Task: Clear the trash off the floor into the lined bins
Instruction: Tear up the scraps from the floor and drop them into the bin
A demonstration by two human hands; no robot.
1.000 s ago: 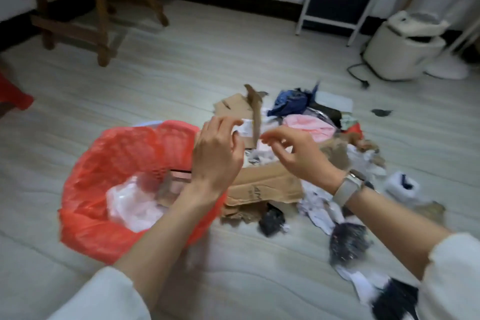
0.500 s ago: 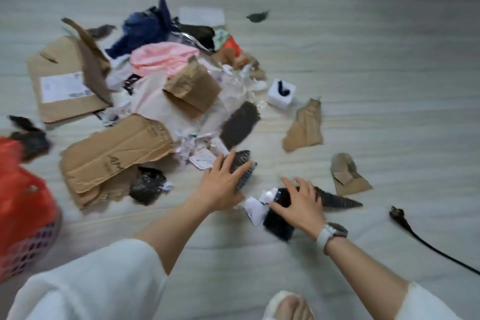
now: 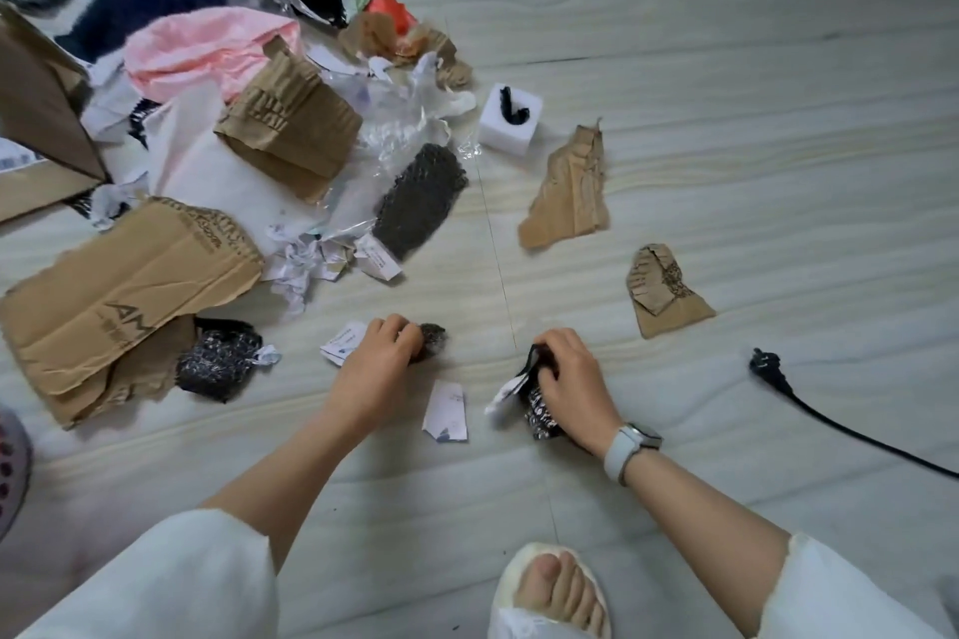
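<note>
Black bubble wrap point(image 3: 432, 340) is gripped on the floor point(image 3: 726, 68) by the left hand point(image 3: 381, 363). Another black-and-white scrap point(image 3: 534, 400) is clutched by the right hand point(image 3: 571, 387), both near the trash pile point(image 3: 270, 135).

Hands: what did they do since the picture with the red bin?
They left the bin and came down to the floor. The left hand now closes on a dark scrap; the right hand bunches a black-and-white wrapper it was pressing flat half a second ago. The cardboard and the rest of the pile lie as before.
</note>
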